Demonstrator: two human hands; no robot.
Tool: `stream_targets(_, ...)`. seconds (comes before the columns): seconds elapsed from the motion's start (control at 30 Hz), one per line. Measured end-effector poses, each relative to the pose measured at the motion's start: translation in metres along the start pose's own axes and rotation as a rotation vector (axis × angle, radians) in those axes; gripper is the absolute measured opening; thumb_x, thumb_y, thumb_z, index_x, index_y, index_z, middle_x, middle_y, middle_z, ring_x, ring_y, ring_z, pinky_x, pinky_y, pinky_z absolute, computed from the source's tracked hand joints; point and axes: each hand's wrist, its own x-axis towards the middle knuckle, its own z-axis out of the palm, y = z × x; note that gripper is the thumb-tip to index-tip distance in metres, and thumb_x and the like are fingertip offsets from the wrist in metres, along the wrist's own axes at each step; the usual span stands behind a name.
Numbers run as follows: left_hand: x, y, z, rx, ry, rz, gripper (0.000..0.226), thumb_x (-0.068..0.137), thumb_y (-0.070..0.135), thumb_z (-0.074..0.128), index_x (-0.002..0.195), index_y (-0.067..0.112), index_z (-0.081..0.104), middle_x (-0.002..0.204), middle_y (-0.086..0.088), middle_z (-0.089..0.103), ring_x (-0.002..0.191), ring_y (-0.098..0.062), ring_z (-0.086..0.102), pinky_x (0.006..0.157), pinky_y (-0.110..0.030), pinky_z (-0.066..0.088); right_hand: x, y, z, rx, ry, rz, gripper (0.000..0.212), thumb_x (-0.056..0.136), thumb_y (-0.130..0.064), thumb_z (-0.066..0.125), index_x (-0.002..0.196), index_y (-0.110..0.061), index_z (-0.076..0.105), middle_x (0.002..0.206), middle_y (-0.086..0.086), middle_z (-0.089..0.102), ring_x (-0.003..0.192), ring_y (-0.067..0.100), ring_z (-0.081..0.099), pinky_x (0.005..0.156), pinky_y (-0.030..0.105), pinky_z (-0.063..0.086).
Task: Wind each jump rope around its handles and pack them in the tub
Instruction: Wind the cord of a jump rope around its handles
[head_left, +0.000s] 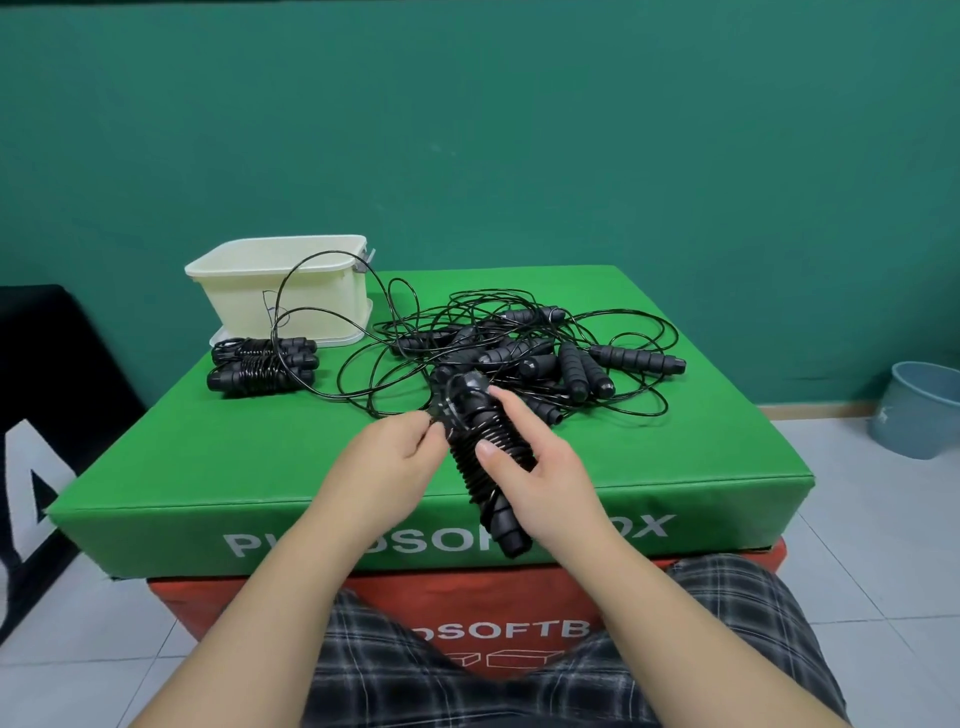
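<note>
My right hand (535, 462) grips a pair of black handles with black rope coiled round them, the wound jump rope (475, 457), held over the front of the green box top. My left hand (397, 452) pinches the rope's end at the bundle's upper left. A cream tub (291, 291) stands on its lid at the back left. In front of it lie two wound rope bundles (262, 366), with a loose cord looping up across the tub. A tangled pile of loose ropes and handles (524, 353) covers the middle and right of the top.
The work surface is a green soft box (260, 467) stacked on a red one (519, 623). A blue-grey bucket (917, 410) stands on the tiled floor at the right. A black object is at the far left. My plaid-clad legs are below.
</note>
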Motion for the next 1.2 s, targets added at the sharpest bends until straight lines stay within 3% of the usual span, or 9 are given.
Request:
stream_targets(0.17,-0.005,0.025,0.006,0.279,0.014,0.435,0.039,0.092,0.027,0.044,0.062,0.021,0.021,0.056,-0.004,0.047,0.055,-0.029,0.045,0.050,-0.032,0.022,0.005,-0.001,-0.002,-0.274,0.025,0.017,0.054,0.096,-0.029,0.052,0.142,-0.049,0.032,0.141,-0.013,0.049,0.121,0.012,0.050,0.093,0.028,0.043)
stream_targets(0.27,-0.002,0.022,0.009,0.304,0.028,0.523,0.033,0.085,0.030,0.046,0.063,0.021,0.022,0.046,0.004,0.034,0.042,-0.023,0.037,0.045,-0.025,0.017,0.007,0.002,-0.007,-0.299,0.020,0.049,0.058,0.095,-0.029,0.052,0.142,-0.054,0.028,0.145,-0.016,0.044,0.119,0.014,0.051,0.095,0.031,0.043)
stream_targets(0.4,-0.002,0.012,0.017,0.170,-0.023,0.321,0.041,0.091,0.033,0.048,0.060,0.022,0.024,0.053,0.004,0.032,0.053,-0.015,0.032,0.053,-0.035,0.026,0.012,0.012,-0.017,-0.299,0.057,0.107,0.063,0.091,-0.036,0.059,0.144,-0.051,0.027,0.133,-0.012,0.056,0.109,0.016,0.057,0.088,0.029,0.046)
stream_targets(0.53,0.003,0.003,0.015,-0.040,-0.130,0.114,0.037,0.089,0.037,0.055,0.059,0.017,0.048,0.053,0.004,0.049,0.048,-0.006,0.038,0.054,-0.030,0.034,0.008,0.015,-0.021,-0.342,0.063,0.106,0.064,0.090,-0.039,0.059,0.146,-0.041,0.029,0.133,-0.008,0.057,0.114,0.018,0.055,0.089,0.029,0.044)
stream_targets(0.6,0.008,0.007,0.012,-0.261,-0.243,-0.051,0.046,0.093,0.046,0.048,0.060,0.014,0.056,0.056,0.001,0.060,0.041,-0.006,0.042,0.050,-0.025,0.035,0.008,0.013,-0.022,-0.380,0.052,0.073,0.062,0.091,-0.040,0.058,0.145,-0.042,0.030,0.133,-0.009,0.057,0.114,0.018,0.055,0.085,0.027,0.043)
stream_targets(0.73,0.017,0.008,0.004,-0.576,-0.440,-0.386,0.071,0.086,0.072,0.017,0.059,0.014,0.047,0.056,-0.010,0.060,0.040,-0.016,0.034,0.037,-0.017,0.019,0.006,0.004,-0.022,-0.405,0.001,-0.048,0.061,0.092,-0.038,0.058,0.146,-0.043,0.029,0.144,-0.019,0.044,0.125,0.008,0.048,0.092,0.024,0.040)
stream_targets(0.87,0.016,0.006,0.009,-0.326,-0.371,-0.206,0.065,0.097,0.055,0.019,0.059,0.013,0.052,0.054,0.004,0.061,0.044,-0.012,0.041,0.041,-0.019,0.033,0.004,0.002,-0.022,-0.427,-0.021,-0.104,0.062,0.092,-0.036,0.058,0.146,-0.042,0.028,0.148,-0.021,0.038,0.130,0.004,0.042,0.095,0.024,0.039)
stream_targets(1.0,0.006,0.008,0.016,-0.032,-0.209,0.036,0.051,0.100,0.039,0.034,0.057,0.018,0.051,0.055,0.005,0.054,0.061,-0.015,0.051,0.065,-0.030,0.041,0.004,0.002,-0.019,-0.513,-0.037,-0.073,0.063,0.095,-0.041,0.052,0.149,-0.040,0.021,0.152,-0.021,0.031,0.133,0.007,0.040,0.095,0.027,0.040)
stream_targets(1.2,-0.003,0.013,0.023,-0.012,-0.089,0.004,0.050,0.101,0.033,0.034,0.058,0.013,0.050,0.051,0.003,0.048,0.061,-0.025,0.053,0.066,-0.036,0.041,0.013,-0.007,0.005,-0.734,-0.139,0.059,0.066,0.099,-0.041,0.041,0.153,-0.033,0.003,0.142,0.003,0.044,0.116,0.033,0.053,0.084,0.039,0.044)
